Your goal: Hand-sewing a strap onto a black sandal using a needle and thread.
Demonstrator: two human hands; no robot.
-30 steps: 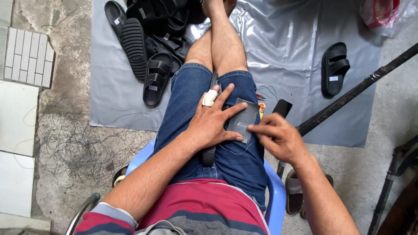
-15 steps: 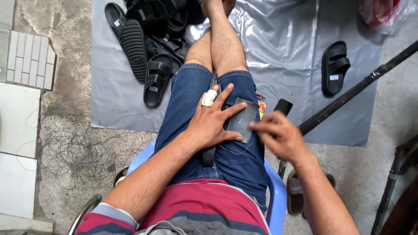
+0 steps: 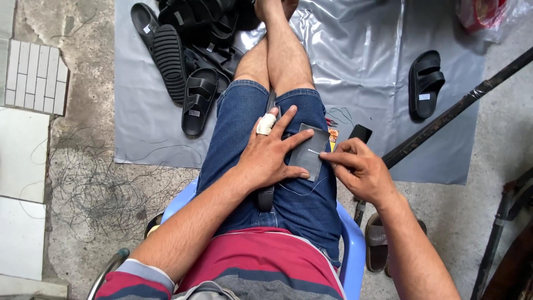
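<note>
- The person sits on a blue chair (image 3: 350,244), seen from above, in denim shorts (image 3: 244,128) and a red and grey striped shirt.
- The left hand (image 3: 269,158) lies flat on the right thigh, fingers spread; a white bandage (image 3: 266,124) wraps one finger.
- Its fingers press down on a dark patch (image 3: 311,153), a flat, roughly square piece, which lies on the thigh between the two hands.
- That grip is open: the hand pins the patch by pressure and does not close round it.
- The right hand (image 3: 361,172) is just right of the patch; thumb and forefinger are pinched together at its right edge.
- A thin needle (image 3: 314,151) shows on the patch, its end going into the pinched fingertips, so this grip is shut on it.
- A fine thread (image 3: 302,191) loops on the shorts below the patch.
- A long dark strip (image 3: 265,197) runs under the left hand, its ends showing above the fingers and below the wrist.
- A small black object (image 3: 361,133) shows just above the right hand; what it is cannot be told.
- A grey sheet (image 3: 366,66) covers the floor ahead, with a heap of black sandals (image 3: 189,61) at its upper left and a single sandal (image 3: 425,83) well apart on the right.
- A dark pole (image 3: 461,103) slants across the right side.
- Loose threads (image 3: 94,183) litter the concrete on the left.
</note>
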